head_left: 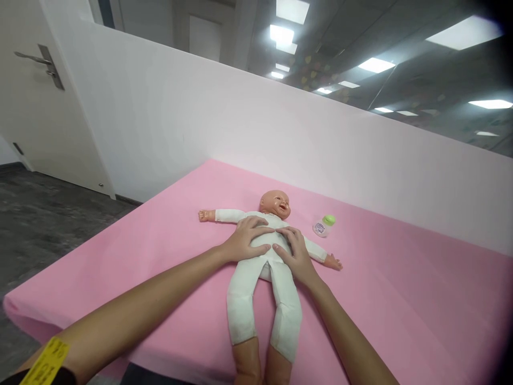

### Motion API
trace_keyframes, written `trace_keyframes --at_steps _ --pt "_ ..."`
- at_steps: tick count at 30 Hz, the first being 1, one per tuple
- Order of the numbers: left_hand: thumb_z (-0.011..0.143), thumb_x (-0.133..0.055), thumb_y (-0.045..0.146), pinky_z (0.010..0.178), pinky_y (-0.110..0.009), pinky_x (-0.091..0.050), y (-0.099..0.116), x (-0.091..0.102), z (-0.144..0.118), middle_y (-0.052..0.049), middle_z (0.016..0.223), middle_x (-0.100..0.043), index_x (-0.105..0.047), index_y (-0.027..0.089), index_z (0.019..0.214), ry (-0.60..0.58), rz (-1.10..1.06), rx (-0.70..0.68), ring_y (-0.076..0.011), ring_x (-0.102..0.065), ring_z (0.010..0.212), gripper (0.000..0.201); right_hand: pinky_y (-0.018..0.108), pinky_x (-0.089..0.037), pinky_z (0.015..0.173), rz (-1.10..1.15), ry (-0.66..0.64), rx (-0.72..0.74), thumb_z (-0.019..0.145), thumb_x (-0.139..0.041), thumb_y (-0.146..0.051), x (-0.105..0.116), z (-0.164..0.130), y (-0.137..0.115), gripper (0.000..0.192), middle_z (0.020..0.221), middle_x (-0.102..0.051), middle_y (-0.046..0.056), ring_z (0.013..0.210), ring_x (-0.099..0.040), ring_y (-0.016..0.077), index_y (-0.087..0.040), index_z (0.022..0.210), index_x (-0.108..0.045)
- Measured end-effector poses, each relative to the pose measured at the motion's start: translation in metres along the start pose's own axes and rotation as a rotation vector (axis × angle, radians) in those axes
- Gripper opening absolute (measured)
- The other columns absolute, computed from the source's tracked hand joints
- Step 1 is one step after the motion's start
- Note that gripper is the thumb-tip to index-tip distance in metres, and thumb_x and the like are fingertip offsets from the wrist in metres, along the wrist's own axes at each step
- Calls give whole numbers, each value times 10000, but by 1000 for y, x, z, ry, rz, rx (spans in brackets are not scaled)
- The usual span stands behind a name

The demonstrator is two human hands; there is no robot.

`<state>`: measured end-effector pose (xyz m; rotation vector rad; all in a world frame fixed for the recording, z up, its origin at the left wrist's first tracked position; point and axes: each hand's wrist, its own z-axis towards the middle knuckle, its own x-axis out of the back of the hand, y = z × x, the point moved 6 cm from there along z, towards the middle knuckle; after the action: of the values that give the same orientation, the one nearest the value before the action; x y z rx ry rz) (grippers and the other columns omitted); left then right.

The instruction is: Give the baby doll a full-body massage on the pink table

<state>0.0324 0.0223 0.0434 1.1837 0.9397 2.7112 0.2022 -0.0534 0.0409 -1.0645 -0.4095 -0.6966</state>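
Observation:
A baby doll (260, 291) in a white bodysuit lies on its back on a pink padded surface (401, 299), arms spread, head toward the wall. My left hand (247, 239) rests flat on the doll's chest and belly, fingers spread. My right hand (294, 251) lies flat on the doll's belly beside it, fingertips almost meeting the left hand's. Neither hand grips anything. A small white bottle with a green cap (324, 226) lies on the pink surface just right of the doll's shoulder.
A white partition wall (280, 133) runs along the far side of the pink surface. A white door with a metal handle (40, 61) stands at the left. Dark floor (48, 214) lies to the left, below the surface's edge.

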Motion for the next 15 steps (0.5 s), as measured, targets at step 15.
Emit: trace_keyframes --at_steps 15 --pt "898 -663 412 1124 -508 -392 4 3 2 -82 1277 -616 -693 297 1256 0 -5 -3 -300 -541 1241 377 534 -392 1173 15 -53 -18 945 -610 -439 2 0 -4 323 1328 -535 66 1354 -470 292 -331 1249 -596"
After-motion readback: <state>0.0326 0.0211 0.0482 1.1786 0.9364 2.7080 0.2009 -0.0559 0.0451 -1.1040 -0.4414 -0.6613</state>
